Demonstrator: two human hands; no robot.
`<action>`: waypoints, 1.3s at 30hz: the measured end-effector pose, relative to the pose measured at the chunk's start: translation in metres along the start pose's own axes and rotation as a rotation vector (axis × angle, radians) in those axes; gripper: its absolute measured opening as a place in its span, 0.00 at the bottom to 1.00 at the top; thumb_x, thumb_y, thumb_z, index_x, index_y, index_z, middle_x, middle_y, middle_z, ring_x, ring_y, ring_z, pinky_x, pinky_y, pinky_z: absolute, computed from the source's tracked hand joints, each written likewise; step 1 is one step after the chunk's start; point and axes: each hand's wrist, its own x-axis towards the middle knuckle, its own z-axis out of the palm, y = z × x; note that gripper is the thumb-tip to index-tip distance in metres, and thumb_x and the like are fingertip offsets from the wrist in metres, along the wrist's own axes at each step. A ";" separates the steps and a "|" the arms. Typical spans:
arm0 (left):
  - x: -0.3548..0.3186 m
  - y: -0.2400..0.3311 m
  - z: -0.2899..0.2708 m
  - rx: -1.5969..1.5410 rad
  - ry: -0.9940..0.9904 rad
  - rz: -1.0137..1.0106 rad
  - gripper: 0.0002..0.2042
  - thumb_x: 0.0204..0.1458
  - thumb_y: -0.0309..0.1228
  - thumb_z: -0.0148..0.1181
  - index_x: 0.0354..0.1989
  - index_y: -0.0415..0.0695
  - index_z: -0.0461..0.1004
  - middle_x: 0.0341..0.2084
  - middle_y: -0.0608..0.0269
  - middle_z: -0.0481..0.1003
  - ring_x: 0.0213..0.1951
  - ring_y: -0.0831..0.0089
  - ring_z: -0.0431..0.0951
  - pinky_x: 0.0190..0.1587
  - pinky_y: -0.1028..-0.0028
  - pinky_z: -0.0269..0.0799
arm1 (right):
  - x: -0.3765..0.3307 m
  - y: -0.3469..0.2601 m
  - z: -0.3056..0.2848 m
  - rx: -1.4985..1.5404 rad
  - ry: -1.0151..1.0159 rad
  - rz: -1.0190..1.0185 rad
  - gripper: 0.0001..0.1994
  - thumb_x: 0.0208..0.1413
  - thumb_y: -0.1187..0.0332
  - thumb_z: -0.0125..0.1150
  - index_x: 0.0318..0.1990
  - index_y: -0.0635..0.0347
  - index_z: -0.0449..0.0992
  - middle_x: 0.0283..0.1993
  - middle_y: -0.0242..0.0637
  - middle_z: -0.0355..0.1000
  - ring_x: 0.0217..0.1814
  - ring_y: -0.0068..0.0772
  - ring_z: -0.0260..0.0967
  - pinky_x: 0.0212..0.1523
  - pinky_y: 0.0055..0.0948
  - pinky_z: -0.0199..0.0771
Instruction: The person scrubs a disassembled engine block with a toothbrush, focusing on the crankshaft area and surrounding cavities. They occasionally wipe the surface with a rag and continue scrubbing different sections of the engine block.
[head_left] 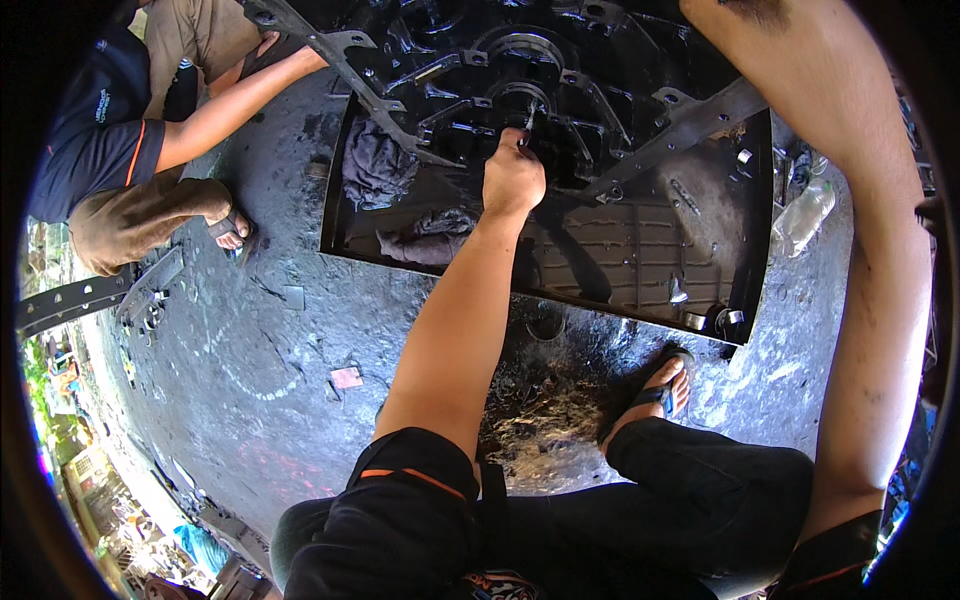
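Note:
My left hand (514, 178) reaches forward, closed in a fist around a thin pale, shiny object (532, 114). Its tip points into a half-round saddle of a big black, oily engine block (590, 85); its exact kind is too small to make out. Below the block is a wide dark metal tray (540, 292) with oily liquid in it. Two dark rags, a crumpled one (378, 168) and a flatter one (430, 238), lie at its left. My right arm (870, 270) bends up along the right side, its hand beyond the top edge.
A co-worker (110, 130) crouches at the left, one arm reaching to the block. Metal rails (690, 130) slant across the tray. Small metal rings (728, 318) sit in its right corner, with a clear plastic bottle (803, 216) outside. A pink scrap (346, 377) lies on the stained floor.

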 end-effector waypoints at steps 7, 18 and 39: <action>0.007 -0.007 0.000 0.057 -0.086 0.147 0.13 0.63 0.33 0.53 0.52 0.48 0.79 0.40 0.38 0.83 0.47 0.40 0.84 0.51 0.54 0.79 | -0.002 0.001 0.001 0.004 0.000 -0.007 0.26 0.50 0.70 0.62 0.59 0.63 0.78 0.40 0.54 0.81 0.42 0.53 0.81 0.46 0.42 0.83; -0.024 -0.004 0.011 -0.182 0.117 0.003 0.13 0.65 0.32 0.53 0.54 0.48 0.78 0.41 0.37 0.82 0.47 0.41 0.83 0.49 0.57 0.78 | -0.003 0.003 0.002 0.001 0.008 -0.013 0.26 0.49 0.70 0.62 0.60 0.63 0.78 0.39 0.54 0.81 0.41 0.53 0.81 0.46 0.42 0.83; -0.049 -0.077 -0.041 0.103 0.463 0.058 0.11 0.63 0.23 0.52 0.52 0.46 0.75 0.30 0.38 0.81 0.35 0.37 0.83 0.38 0.48 0.77 | -0.003 -0.013 -0.003 -0.010 0.074 0.041 0.27 0.49 0.71 0.62 0.60 0.63 0.77 0.39 0.55 0.81 0.41 0.53 0.81 0.45 0.42 0.83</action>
